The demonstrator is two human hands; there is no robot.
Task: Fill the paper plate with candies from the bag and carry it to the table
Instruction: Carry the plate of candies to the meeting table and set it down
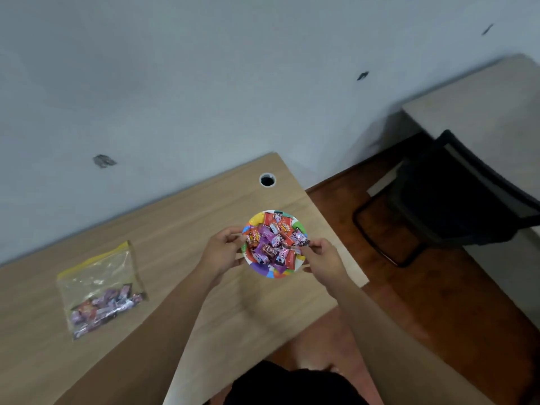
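A colourful paper plate [264,270] is heaped with several wrapped candies [274,239] in red and purple. Both hands hold it by its rim over the right end of the wooden desk [187,229]: my left hand [223,251] grips the left edge and my right hand [320,260] grips the right edge. A clear zip bag [100,287] with a yellow strip lies flat on the desk to the left, apart from the hands. Several candies remain in its lower part.
A cable hole [267,179] sits near the desk's far right corner. A black chair [455,194] stands to the right on the brown floor, beside a second pale table [479,103]. The grey wall runs behind the desk.
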